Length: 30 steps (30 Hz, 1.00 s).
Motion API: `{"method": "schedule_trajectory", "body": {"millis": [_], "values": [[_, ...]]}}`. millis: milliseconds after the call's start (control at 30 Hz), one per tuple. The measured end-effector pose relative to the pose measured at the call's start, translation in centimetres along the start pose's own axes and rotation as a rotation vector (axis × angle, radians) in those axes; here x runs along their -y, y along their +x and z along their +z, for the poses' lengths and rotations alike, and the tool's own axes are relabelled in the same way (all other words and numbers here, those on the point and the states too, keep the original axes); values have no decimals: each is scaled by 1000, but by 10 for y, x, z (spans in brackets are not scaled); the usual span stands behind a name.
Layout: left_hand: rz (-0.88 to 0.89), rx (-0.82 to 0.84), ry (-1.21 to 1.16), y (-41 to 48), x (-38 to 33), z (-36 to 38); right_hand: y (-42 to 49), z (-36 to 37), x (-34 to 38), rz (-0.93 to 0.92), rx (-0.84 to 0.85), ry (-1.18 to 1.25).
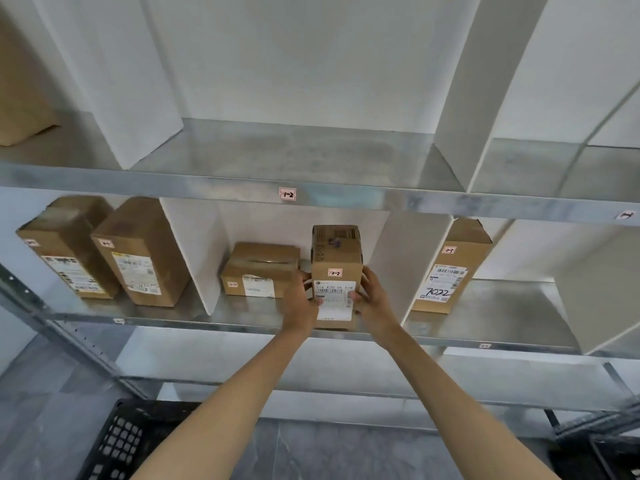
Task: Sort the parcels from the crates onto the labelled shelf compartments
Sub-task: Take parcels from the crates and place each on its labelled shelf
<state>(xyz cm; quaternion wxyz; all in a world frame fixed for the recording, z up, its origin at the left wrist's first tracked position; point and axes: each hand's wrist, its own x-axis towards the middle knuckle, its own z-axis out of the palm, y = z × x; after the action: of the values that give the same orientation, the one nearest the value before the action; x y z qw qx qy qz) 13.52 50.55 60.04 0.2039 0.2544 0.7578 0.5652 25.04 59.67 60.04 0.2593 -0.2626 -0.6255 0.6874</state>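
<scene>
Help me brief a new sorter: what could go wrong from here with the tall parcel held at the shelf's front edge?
1. The tall brown cardboard parcel stands upright with its base near the front lip of the grey metal shelf; let go here, it might tip forward and fall.
2. The left hand grips the side facing the low brown cardboard box; sliding the parcel back could pinch those fingers or shove that box.

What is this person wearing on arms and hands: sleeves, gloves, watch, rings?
Nothing that shows. The left hand and right hand are ungloved, and both forearms are bare down to the frame's edge, with no sleeve or cuff in view. No watch, bracelet or ring is visible.
</scene>
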Motion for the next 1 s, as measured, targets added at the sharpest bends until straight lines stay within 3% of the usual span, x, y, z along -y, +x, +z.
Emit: {"method": "schedule_trajectory", "body": {"millis": [233,400,800,1000], "values": [[-57,13,-99,9,29,11,6,-4,-33,63,-14,12],[9,27,-156,6,48,10,7,-2,-54,41,-36,-16],[103,36,-90,14,60,12,14,0,-63,23,-65,-38],[141,27,57,34,61,15,30,-1,-66,31,-70,-82]]}}
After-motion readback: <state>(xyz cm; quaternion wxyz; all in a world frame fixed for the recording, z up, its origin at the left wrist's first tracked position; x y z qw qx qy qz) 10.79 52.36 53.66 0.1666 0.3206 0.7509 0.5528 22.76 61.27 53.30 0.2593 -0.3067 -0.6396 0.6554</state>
